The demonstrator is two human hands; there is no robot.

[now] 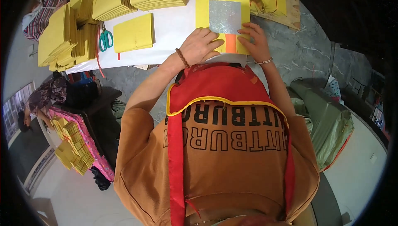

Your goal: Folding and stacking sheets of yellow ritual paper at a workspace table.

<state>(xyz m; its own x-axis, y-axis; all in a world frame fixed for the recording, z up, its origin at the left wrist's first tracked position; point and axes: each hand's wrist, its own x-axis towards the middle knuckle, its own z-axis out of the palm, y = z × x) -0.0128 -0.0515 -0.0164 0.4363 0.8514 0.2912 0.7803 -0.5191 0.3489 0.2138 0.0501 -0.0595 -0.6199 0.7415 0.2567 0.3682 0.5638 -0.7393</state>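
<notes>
Fingers (211, 39) of the left hand (201, 45) are spread flat on a yellow sheet (203, 2); the right hand (255, 41) is pressed flat at its near edge, beside an orange strip (231, 43). A silver square (224, 16) is centred on the sheet. Open white bench (174, 22) is left between it and 1 yellow stack (133, 33); green scissors (106, 40) are well apart.

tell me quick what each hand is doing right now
Left hand: open, pressing flat on the yellow sheet.
Right hand: open, fingertips resting on the same sheet.
</notes>
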